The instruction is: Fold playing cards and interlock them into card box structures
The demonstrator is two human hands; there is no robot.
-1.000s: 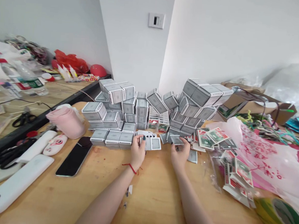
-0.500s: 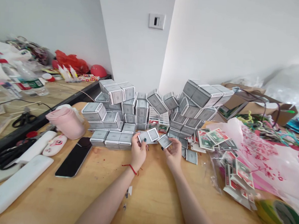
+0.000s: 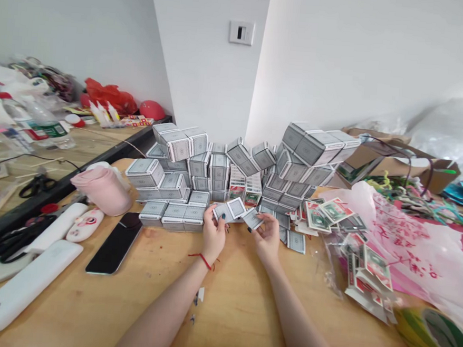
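Between thumb and fingers my left hand [image 3: 214, 231] pinches a joined pair of grey-backed playing cards [image 3: 229, 210]. My right hand [image 3: 268, 236] is closed on a single grey-patterned playing card [image 3: 251, 218], tilted, its left edge close to the pair; whether they touch I cannot tell. Just behind both hands stand blocks made of the same cards, a low stack [image 3: 175, 213] on the left and a taller one [image 3: 308, 147] on the right. Red and green card boxes [image 3: 243, 187] sit among the blocks in the middle. Loose grey cards [image 3: 296, 241] lie right of my right hand.
On the left lie a phone [image 3: 114, 243], a pink rolled pouch [image 3: 102, 188] and a long white device [image 3: 25, 286]. To the right are opened card boxes [image 3: 371, 273], a pink plastic bag [image 3: 401, 238] and a roll of yellow-green tape [image 3: 434, 335]. A wall rises behind.
My right hand has moved slightly left, bringing its card closer to the pair in my left hand. The left hand's grip looks the same.
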